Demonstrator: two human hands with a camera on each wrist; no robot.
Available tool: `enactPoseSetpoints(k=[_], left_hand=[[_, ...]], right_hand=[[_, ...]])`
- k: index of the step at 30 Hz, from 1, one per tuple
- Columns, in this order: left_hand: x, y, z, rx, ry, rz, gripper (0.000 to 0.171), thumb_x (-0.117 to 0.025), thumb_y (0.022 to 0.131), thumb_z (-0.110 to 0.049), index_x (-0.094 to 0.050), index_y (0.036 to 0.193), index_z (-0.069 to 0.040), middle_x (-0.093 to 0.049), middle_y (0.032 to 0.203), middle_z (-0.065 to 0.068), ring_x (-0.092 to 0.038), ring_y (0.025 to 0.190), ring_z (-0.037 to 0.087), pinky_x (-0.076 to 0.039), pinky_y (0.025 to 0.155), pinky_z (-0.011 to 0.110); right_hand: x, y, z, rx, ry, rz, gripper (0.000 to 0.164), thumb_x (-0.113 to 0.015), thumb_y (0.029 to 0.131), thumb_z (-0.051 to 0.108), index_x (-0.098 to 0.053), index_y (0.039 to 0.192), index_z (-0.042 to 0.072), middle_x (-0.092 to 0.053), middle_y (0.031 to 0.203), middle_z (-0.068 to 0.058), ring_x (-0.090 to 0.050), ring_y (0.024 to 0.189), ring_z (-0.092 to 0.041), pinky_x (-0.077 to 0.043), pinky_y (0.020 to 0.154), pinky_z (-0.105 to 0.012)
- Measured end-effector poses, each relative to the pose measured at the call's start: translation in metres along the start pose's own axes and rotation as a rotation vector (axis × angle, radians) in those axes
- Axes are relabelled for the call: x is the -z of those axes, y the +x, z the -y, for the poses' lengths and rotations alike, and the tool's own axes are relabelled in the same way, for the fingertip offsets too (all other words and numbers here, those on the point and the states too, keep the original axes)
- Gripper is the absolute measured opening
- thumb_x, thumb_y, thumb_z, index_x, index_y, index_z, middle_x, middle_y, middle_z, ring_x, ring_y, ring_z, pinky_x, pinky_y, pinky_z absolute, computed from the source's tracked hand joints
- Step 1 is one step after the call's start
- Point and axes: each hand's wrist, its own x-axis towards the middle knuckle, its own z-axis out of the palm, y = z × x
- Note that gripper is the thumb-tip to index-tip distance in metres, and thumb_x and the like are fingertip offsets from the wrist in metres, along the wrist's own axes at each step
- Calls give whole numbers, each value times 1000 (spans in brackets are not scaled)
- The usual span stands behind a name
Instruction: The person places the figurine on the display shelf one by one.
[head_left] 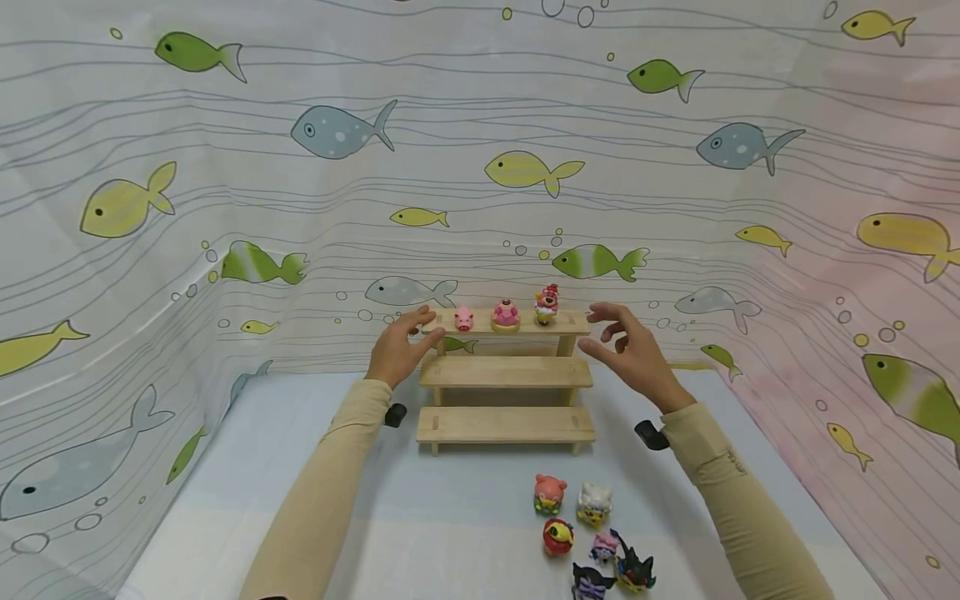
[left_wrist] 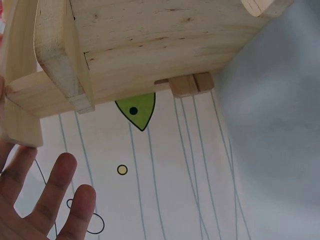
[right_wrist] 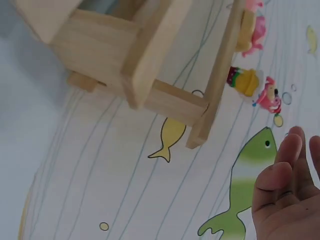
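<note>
A three-step wooden display stand (head_left: pixel 506 372) stands in the middle of the head view. On its top step sit a pink pig figurine (head_left: pixel 464 319), a pink figurine on a tan round base (head_left: pixel 506 316) and a figurine with a red hat (head_left: pixel 547 306). My left hand (head_left: pixel 401 346) pinches the left end of the top step between thumb and fingers; in the left wrist view its other fingers (left_wrist: pixel 56 182) spread away from the wood. Beside the right end, my right hand (head_left: pixel 628 350) is held apart from the stand, fingers loosely bent, holding nothing.
Several figurines lie on the pale table (head_left: pixel 450 517) in front of the stand, among them a pink one (head_left: pixel 550 493), a white one (head_left: pixel 595 504), a red one (head_left: pixel 558 537) and a black one (head_left: pixel 636 569). A fish-patterned sheet (head_left: pixel 465 108) rises behind and on both sides.
</note>
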Motion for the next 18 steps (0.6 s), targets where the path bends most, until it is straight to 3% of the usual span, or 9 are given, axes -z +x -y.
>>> enactPoseSetpoints(k=[5, 13, 18], left_hand=[[-1, 0, 1, 4, 3, -2, 55, -66, 96, -52, -63, 140, -19, -49, 153, -4, -61, 116, 32, -51, 92, 49], [-2, -1, 1, -5, -14, -4, 53, -67, 96, -51, -64, 139, -19, -49, 153, -4, -61, 117, 31, -51, 94, 48], [-2, 0, 0, -1, -21, -8, 52, -67, 96, -50, -64, 138, -19, -49, 153, -5, -61, 117, 30, -51, 95, 47]], right_hand=[[2, -30, -1, -17, -34, 38, 50, -74, 95, 33, -54, 141, 26, -63, 124, 3, -53, 94, -21, -42, 74, -29], [-1, -73, -14, -2, -90, 45, 40, -75, 95, 30, -59, 132, 28, -64, 116, 11, -55, 92, -19, -43, 73, -35], [2, -90, -14, 13, -97, 68, 41, -76, 94, 29, -60, 132, 27, -65, 115, 11, -56, 91, -20, -43, 72, -33]])
